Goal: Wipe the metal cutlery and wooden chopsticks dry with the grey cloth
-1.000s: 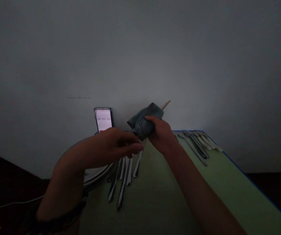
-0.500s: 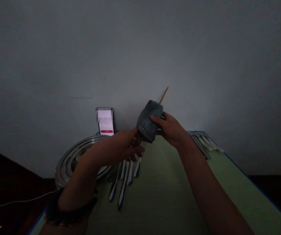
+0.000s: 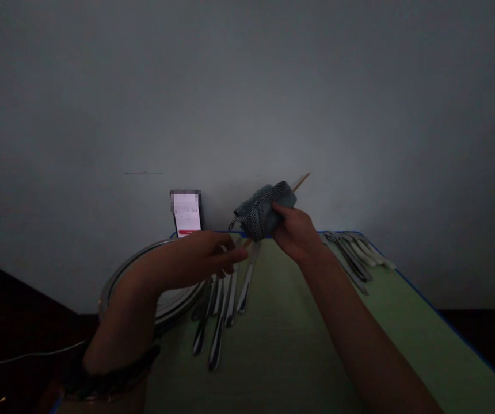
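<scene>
I am gripping a dark checked cloth (image 3: 261,211) in my right hand (image 3: 297,237), fingers curling tight around it, and the cloth is wrapping a thin wooden stick (image 3: 301,181) whose tip is poking out to the far right. My left hand (image 3: 195,261) is pinching the stick's near end with fingers pressed together. All this is hovering above the green table (image 3: 286,345), over a row of knives (image 3: 219,313) lying beside a metal tray (image 3: 163,302), with a lit phone (image 3: 186,214) standing at the far wall.
</scene>
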### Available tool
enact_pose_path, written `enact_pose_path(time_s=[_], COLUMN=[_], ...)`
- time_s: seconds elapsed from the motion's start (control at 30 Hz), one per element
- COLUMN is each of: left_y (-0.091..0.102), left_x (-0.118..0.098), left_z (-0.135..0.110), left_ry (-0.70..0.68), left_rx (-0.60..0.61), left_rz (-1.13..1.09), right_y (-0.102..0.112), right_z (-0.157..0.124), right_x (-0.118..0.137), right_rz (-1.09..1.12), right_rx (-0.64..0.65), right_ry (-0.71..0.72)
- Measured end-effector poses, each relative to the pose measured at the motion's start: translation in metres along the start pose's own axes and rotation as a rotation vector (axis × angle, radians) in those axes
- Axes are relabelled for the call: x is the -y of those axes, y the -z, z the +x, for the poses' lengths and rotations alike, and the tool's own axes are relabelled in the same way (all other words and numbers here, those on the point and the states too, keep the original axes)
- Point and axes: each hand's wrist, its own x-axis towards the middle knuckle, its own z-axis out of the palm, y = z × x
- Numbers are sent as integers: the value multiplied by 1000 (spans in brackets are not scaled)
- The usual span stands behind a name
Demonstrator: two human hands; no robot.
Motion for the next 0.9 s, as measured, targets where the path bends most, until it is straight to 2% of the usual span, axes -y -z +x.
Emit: enact_pose_path(time_s=[0.1,0.23,0.33,0.47,0.63,0.77,0.9], left_y=[-6,-18,-20,-16,-13,-13,-10], left_x=[-9,-23,-23,-13,-7,-5,-3], left_z=[5,18,26,29,30,30,26], left_ry=[-33,107,153,155,208,189,153], left_rx=[-27,-180,-234,-235,-285,-229,-166], left_rz=[59,180,139,-48,-101,-209,-264], right_y=[-1,-3,-5,-4,1,4,6], right_z=[-2,-4,-6,-9,-11,-11,-8], right_x=[-2,-9,-11,-6,-2,-1,3], right_rz=[-1,-42,-95,-190,-243,-243,-303], right_rx=[-1,-26,-32,18,185,261,231], right_ry=[19,38,-4,-68,-133,-84,-34])
